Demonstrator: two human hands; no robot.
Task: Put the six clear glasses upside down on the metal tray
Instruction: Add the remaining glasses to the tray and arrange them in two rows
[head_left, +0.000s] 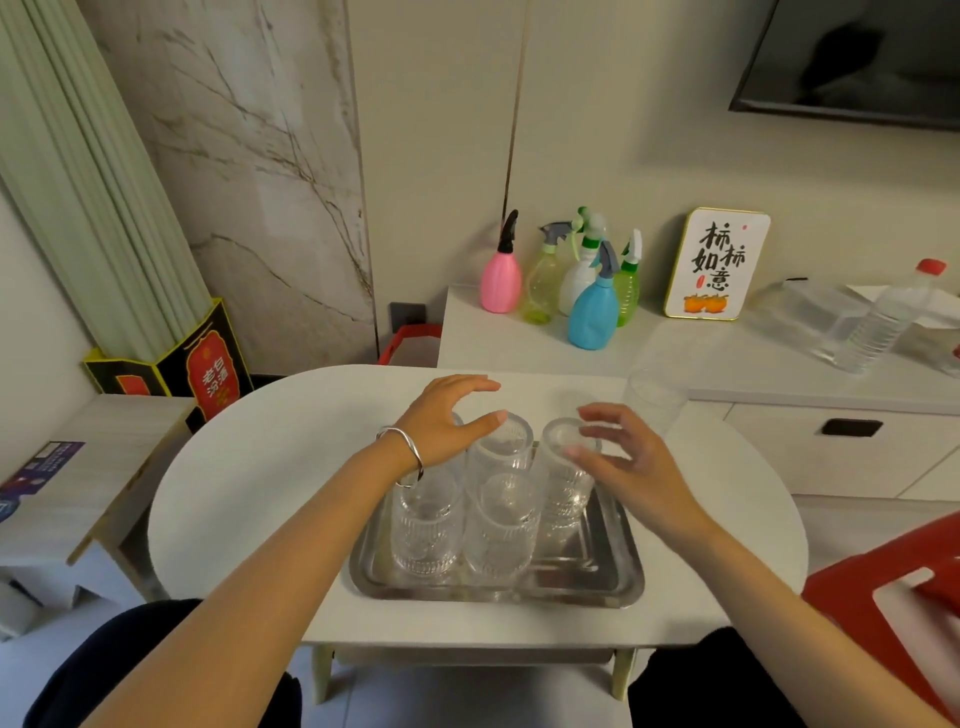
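Observation:
A metal tray (597, 577) lies on the white oval table, near its front edge. Several ribbed clear glasses stand upside down on it: front left (426, 535), front middle (501, 530), back middle (501, 449) and back right (566, 478). My left hand (447, 421) hovers with fingers spread over the tray's back left corner and hides what stands under it. My right hand (623, 457) is open beside the back right glass, fingertips at its base. One more clear glass (654, 400) stands on the table beyond the tray, at the far right.
The white oval table (249, 499) carries the tray. Behind it a white cabinet (779, 374) holds several spray bottles (592, 306), a framed sign (717, 265) and a water bottle (883, 322). A red stool (883, 587) sits at my right.

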